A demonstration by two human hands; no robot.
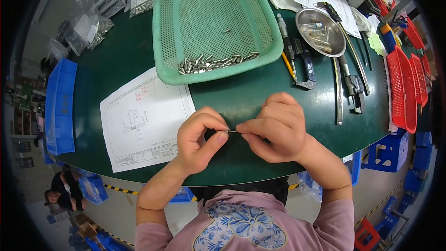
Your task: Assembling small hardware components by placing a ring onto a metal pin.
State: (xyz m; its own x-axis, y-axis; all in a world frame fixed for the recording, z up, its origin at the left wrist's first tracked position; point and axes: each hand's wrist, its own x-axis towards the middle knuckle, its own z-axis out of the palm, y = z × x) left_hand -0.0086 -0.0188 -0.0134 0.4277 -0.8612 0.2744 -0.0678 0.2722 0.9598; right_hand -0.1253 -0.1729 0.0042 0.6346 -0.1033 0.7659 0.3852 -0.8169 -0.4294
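Between my two hands, just above the green table (223, 162), a small thin metal pin (231, 131) is held level. My left hand (200, 139) pinches one end of it between thumb and forefinger. At the other end, the thumb and forefinger of my right hand (276, 130) are closed on it too. Beyond my hands stands a green perforated plastic basket (162, 72), with many short metal pins (204, 65) gathered along its near side. A single pin (227, 30) lies apart on the basket's mesh floor. Beside my left hand is a paper drawing (118, 135).
Right of the basket lie a digital micrometer (304, 67), a pencil (288, 66), calipers (355, 86) and a steel bowl (301, 18) of small parts. Blue bins (60, 111) stand at the left edge, red baskets (400, 88) at the right. Bagged parts (88, 28) sit far left.
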